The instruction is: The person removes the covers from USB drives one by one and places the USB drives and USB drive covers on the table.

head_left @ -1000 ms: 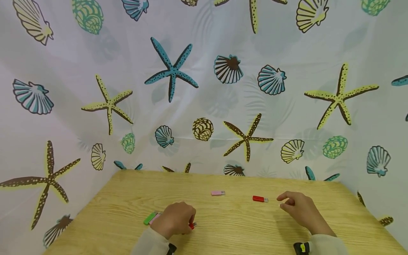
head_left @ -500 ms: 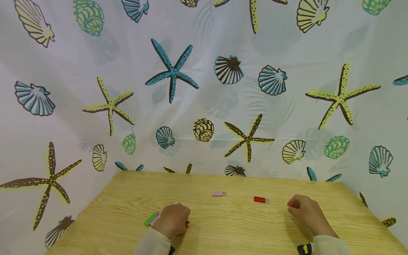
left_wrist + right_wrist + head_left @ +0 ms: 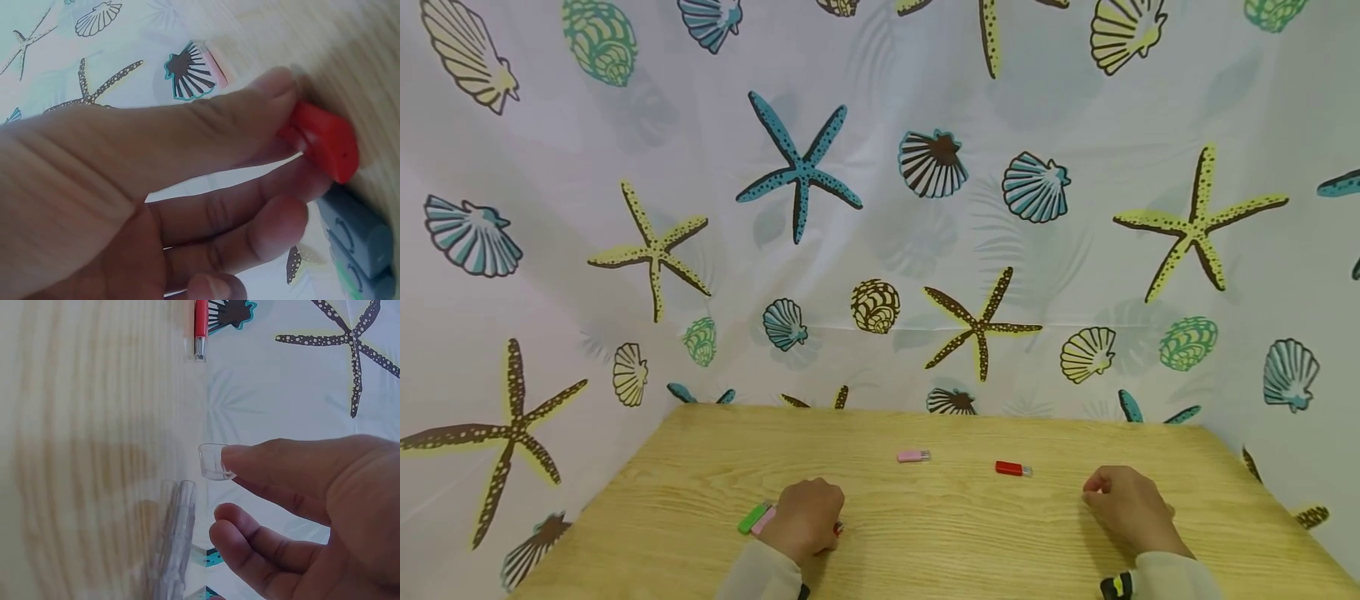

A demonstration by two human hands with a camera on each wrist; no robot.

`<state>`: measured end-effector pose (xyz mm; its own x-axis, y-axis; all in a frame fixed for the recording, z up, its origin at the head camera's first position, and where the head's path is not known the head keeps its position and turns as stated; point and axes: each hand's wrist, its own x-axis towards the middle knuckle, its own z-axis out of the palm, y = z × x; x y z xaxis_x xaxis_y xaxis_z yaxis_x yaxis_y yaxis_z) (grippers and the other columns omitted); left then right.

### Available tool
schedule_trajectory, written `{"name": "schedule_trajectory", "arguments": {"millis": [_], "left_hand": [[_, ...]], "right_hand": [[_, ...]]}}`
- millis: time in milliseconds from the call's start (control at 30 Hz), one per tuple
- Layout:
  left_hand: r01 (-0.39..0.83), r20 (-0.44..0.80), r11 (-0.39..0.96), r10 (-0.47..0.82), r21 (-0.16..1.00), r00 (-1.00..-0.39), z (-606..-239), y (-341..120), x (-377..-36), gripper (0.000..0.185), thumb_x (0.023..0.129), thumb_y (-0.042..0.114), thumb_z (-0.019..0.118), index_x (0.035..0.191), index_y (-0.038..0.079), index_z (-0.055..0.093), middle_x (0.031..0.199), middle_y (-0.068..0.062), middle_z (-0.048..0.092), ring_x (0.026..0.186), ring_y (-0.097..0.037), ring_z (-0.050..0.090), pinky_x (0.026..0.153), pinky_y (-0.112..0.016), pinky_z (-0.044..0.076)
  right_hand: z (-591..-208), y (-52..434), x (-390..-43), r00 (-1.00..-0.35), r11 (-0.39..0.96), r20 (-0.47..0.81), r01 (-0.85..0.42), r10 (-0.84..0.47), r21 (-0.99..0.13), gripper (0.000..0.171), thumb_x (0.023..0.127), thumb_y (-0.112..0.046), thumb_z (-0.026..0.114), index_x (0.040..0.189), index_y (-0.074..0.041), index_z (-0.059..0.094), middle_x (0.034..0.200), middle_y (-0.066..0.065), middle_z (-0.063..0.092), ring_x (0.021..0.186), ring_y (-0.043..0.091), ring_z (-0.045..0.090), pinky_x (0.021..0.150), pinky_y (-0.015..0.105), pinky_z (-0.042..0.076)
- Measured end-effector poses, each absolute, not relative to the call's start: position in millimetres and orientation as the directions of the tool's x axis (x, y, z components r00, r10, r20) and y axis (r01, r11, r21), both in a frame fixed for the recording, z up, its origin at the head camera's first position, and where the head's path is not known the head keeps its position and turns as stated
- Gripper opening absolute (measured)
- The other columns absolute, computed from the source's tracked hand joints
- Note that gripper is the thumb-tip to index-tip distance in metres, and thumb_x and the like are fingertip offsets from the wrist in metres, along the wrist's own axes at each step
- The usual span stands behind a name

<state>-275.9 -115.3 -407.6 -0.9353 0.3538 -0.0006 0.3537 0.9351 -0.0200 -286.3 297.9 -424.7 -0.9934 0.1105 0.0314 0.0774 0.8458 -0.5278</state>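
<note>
At the near edge of the wooden table [image 3: 940, 550] the person's left hand [image 3: 805, 518] rests knuckles up, its fingers curled down over a small red USB stick [image 3: 325, 147]. The wrist view shows the thumb and forefinger pinching that stick against the tabletop, with two grey sticks [image 3: 356, 240] lying just beside it under the fingertips. Peeking out from the left side of the hand are a green stick [image 3: 749, 518] and a pink one [image 3: 765, 519], touching each other.

Over on the right, the right hand [image 3: 1126, 508] sits on the table with its fingers loosely curled. Its thumb tip and forefinger hold a small clear plastic cap [image 3: 214, 462]. More clear caps [image 3: 175, 540] lie on the table just below it, blurred.

Further out, well apart from both hands, a red stick with a bare metal plug [image 3: 1012, 469] lies flat, and left of it a pink stick [image 3: 913, 456] likewise. Behind the table hangs a curtain [image 3: 880, 208] printed with starfish and shells.
</note>
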Motion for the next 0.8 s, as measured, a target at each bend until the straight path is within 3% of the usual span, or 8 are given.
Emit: {"name": "schedule_trajectory", "arguments": {"millis": [233, 367, 633, 800], "left_hand": [[0.347, 0.04, 0.938, 0.348, -0.027, -0.937, -412.8, -114.7, -276.2, 0.034, 0.065, 0.009, 0.084, 0.055, 0.014, 0.051, 0.051, 0.004, 0.048, 0.046, -0.012, 0.041, 0.043, -0.029, 0.036], [0.342, 0.046, 0.939, 0.343, -0.029, -0.938, -413.5, -114.9, -277.0, 0.037, 0.064, 0.016, 0.089, 0.056, 0.013, 0.053, 0.052, 0.003, 0.051, 0.047, -0.012, 0.045, 0.045, -0.03, 0.039], [0.379, 0.097, 0.925, 0.378, -0.008, -0.921, -414.3, -116.0, -277.2, 0.043, 0.073, 0.011, 0.08, 0.051, 0.015, 0.043, 0.047, 0.005, 0.043, 0.044, -0.009, 0.037, 0.042, -0.027, 0.035], [0.378, 0.102, 0.926, 0.377, -0.005, -0.921, -415.3, -117.0, -277.6, 0.042, 0.073, 0.01, 0.078, 0.051, 0.015, 0.043, 0.049, 0.005, 0.044, 0.046, -0.01, 0.039, 0.043, -0.029, 0.036]], "right_hand": [[-426.8, 300.4, -287.3, -0.989, 0.831, -0.024, 0.133, 0.143, -0.54, 0.007, 0.087, -0.015, 0.068, 0.089, -0.008, 0.069, 0.095, 0.013, 0.062, 0.084, 0.03, 0.056, 0.073, 0.071, 0.032], [-428.5, 300.6, -287.9, -0.989, 0.828, -0.033, 0.139, 0.144, -0.543, 0.008, 0.087, -0.016, 0.069, 0.088, -0.009, 0.07, 0.094, 0.012, 0.063, 0.083, 0.03, 0.057, 0.073, 0.071, 0.032], [-431.7, 303.7, -285.2, -0.988, 0.821, -0.062, 0.153, 0.143, -0.55, 0.014, 0.086, -0.02, 0.069, 0.087, -0.007, 0.07, 0.085, 0.006, 0.066, 0.081, 0.03, 0.058, 0.074, 0.075, 0.03], [-431.8, 302.9, -286.5, -0.987, 0.819, -0.055, 0.154, 0.149, -0.553, 0.012, 0.085, -0.019, 0.069, 0.088, -0.007, 0.069, 0.086, 0.006, 0.066, 0.08, 0.03, 0.058, 0.073, 0.072, 0.031]]}}
